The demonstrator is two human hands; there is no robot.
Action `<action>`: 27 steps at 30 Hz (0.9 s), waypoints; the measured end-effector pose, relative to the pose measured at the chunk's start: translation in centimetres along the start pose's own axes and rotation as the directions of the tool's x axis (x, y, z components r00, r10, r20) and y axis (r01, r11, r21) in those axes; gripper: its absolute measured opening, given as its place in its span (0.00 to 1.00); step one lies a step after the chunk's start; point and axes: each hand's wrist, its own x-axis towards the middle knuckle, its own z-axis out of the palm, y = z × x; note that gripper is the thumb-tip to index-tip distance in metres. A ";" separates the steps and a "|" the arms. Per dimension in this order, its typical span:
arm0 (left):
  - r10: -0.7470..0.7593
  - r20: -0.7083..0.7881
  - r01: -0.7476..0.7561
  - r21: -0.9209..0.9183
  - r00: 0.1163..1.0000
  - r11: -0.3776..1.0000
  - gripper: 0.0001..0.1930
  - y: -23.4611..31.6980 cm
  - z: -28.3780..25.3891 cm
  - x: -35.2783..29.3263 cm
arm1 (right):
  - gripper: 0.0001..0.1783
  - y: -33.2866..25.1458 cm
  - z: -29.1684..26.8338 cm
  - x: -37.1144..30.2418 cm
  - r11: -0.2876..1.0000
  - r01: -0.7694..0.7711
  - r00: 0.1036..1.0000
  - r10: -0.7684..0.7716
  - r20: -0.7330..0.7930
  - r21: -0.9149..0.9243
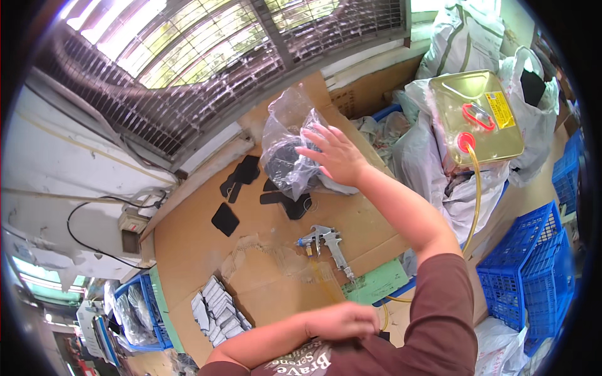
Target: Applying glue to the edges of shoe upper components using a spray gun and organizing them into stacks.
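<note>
My right hand (337, 153) reaches to the far part of the cardboard-covered table (188, 241), fingers spread against a clear plastic bag (285, 119) with dark pieces inside. Close to my body, my left hand (345, 321) is curled and slightly blurred; whatever its fingers hold is hidden. A metal spray gun (329, 247) with a blue fitting and a yellowish hose lies between my two hands. Beside the bag are flat black pieces: an angled one (288, 203), a squarish one (225, 219) and a larger one (246, 170).
A stack of grey blocks (219, 310) sits at the near left table edge. On the right, a gold metal can (448, 100) with a hose in its red spout stands among white sacks (417, 156). Blue crates (523, 269) stand lower right; a barred window (207, 50) is behind.
</note>
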 end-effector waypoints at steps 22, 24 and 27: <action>0.415 -0.771 0.709 0.622 0.483 0.332 0.22 4.3 -31.2 9.3 | 0.16 -0.1 8.4 -4.6 0.723 -0.652 0.748 0.662 0.039 0.231; 0.362 -0.724 0.663 0.686 0.586 0.300 0.32 4.9 -32.4 9.0 | 0.31 0.0 8.5 -4.3 0.536 -0.842 0.511 0.753 0.414 0.065; 0.094 -0.693 0.677 0.720 0.715 0.152 0.42 6.7 -33.1 7.8 | 0.42 -1.8 6.8 -4.2 0.357 -0.932 0.336 0.788 0.516 0.063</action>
